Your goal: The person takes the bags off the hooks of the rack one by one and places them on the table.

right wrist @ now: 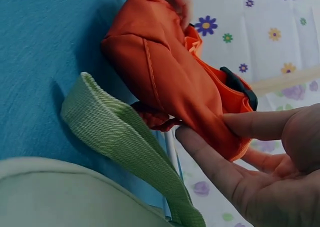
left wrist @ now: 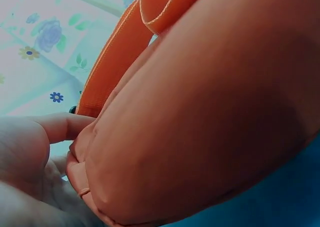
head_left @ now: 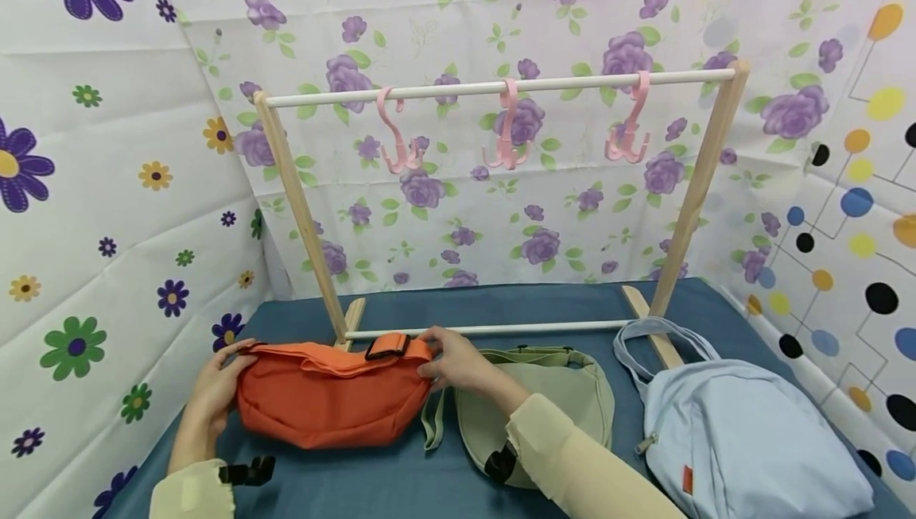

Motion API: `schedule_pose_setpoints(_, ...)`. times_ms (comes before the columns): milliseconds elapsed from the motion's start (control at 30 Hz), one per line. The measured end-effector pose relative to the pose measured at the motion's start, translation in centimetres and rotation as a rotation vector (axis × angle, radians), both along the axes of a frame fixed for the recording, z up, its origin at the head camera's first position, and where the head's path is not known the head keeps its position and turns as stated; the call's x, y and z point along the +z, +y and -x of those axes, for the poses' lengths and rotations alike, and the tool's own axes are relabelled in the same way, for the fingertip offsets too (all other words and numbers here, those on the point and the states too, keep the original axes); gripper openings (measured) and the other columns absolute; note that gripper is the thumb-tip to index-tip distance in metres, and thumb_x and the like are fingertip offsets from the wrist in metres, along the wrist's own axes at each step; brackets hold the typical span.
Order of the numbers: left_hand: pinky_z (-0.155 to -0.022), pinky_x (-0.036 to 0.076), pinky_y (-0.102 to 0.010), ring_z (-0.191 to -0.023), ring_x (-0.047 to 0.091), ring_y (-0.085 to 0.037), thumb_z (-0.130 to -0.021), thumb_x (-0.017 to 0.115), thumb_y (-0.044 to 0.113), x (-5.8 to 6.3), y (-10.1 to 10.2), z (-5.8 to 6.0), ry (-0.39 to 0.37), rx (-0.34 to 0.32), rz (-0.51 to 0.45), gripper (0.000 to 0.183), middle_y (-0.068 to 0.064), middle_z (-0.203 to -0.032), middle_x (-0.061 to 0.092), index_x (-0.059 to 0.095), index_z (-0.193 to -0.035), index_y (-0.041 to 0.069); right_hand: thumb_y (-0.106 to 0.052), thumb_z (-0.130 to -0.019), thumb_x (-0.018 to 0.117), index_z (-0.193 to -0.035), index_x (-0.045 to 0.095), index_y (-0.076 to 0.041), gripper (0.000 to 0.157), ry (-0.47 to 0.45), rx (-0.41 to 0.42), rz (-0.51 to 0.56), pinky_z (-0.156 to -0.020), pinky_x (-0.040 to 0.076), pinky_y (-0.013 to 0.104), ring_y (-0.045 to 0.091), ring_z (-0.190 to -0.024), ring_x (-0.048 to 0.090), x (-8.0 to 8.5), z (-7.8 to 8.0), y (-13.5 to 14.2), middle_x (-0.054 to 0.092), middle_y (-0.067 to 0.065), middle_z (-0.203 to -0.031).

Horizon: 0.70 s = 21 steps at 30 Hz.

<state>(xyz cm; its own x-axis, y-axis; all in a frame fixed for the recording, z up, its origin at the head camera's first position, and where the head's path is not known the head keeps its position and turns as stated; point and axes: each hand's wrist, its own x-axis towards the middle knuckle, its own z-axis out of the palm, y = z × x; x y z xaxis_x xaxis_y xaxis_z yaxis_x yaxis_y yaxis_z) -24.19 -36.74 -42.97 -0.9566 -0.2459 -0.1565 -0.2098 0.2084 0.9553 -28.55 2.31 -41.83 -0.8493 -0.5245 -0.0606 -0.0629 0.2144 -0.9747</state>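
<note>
An orange waist bag (head_left: 332, 400) is held between both hands near the left of the rack, its adjustable strap (left wrist: 112, 62) and black buckle (head_left: 387, 347) along the top. At its left end my left hand (head_left: 215, 388) grips the upper corner with fingers and thumb. My right hand (head_left: 458, 360) pinches the other end, close to the buckle, as the right wrist view shows. Just right of the orange bag lies a sage green bag (head_left: 540, 400), partly behind my right forearm. A loose green strap (right wrist: 120, 132) sticks out from it toward the orange bag.
Behind the bags stands a rack with wooden legs (head_left: 704, 185) and a white top bar (head_left: 458, 91), from which three pink hooks (head_left: 510, 125) hang. A light blue backpack (head_left: 758, 439) lies at the right. Flowered cloth (head_left: 472, 217) forms the back wall above the blue tabletop (head_left: 358, 487).
</note>
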Motion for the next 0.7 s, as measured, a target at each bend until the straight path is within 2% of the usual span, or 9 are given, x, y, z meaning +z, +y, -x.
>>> schedule_pose_setpoints(100, -0.076, 0.053, -0.023, -0.089, 0.056, 0.001, -0.112, 0.045, 0.036, -0.1, 0.0, 0.0, -0.017, -0.012, 0.036, 0.053, -0.024, -0.165, 0.021, 0.038, -0.159, 0.012, 0.009, -0.094, 0.070, -0.136, 0.057, 0.000, 0.045, 0.053, -0.021, -0.081, -0.075, 0.063, 0.044, 0.028, -0.088, 0.072, -0.2, -0.1, -0.5, 0.065, 0.018, -0.117)
schedule_pose_setpoints(200, -0.076, 0.053, -0.023, -0.093, 0.055, -0.002, -0.112, 0.044, 0.035, -0.2, 0.0, 0.0, -0.044, -0.030, 0.080, 0.059, -0.027, -0.166, 0.019, 0.031, -0.161, 0.004, 0.010, -0.094, 0.071, -0.135, 0.059, -0.001, 0.044, 0.078, -0.038, -0.139, -0.076, 0.063, 0.046, 0.028, -0.089, 0.072, -0.4, -0.2, -0.7, 0.065, 0.019, -0.118)
schedule_pose_setpoints(333, -0.076, 0.051, -0.023, -0.102, 0.055, -0.013, -0.113, 0.044, 0.033, -0.2, -0.1, 0.0, -0.069, -0.052, 0.149, 0.059, -0.031, -0.162, 0.024, 0.030, -0.159, 0.000, 0.008, -0.094, 0.071, -0.137, 0.059, -0.002, 0.045, 0.105, -0.033, -0.214, -0.075, 0.062, 0.043, 0.025, -0.086, 0.071, -0.6, -0.1, -0.8, 0.064, 0.018, -0.117)
schedule_pose_setpoints(467, -0.076, 0.051, -0.025, -0.106, 0.056, -0.023, -0.112, 0.043, 0.031, -0.4, -0.3, -0.2, -0.086, -0.075, 0.203, 0.057, -0.034, -0.156, 0.029, 0.032, -0.157, -0.004, 0.002, -0.095, 0.073, -0.137, 0.060, -0.003, 0.044, 0.182, -0.002, -0.316, -0.072, 0.060, 0.035, 0.022, -0.084, 0.069, -0.5, -0.2, -0.9, 0.065, 0.016, -0.115)
schedule_pose_setpoints(700, -0.076, 0.052, -0.028, -0.106, 0.057, -0.029, -0.113, 0.043, 0.032, -1.2, -0.7, -0.3, -0.117, -0.117, 0.245, 0.058, -0.038, -0.150, 0.034, 0.032, -0.155, -0.007, -0.005, -0.096, 0.075, -0.136, 0.062, -0.005, 0.042, 0.272, 0.008, -0.473, -0.079, 0.056, 0.037, 0.026, -0.103, 0.065, -0.6, -0.5, -1.4, 0.067, 0.015, -0.120)
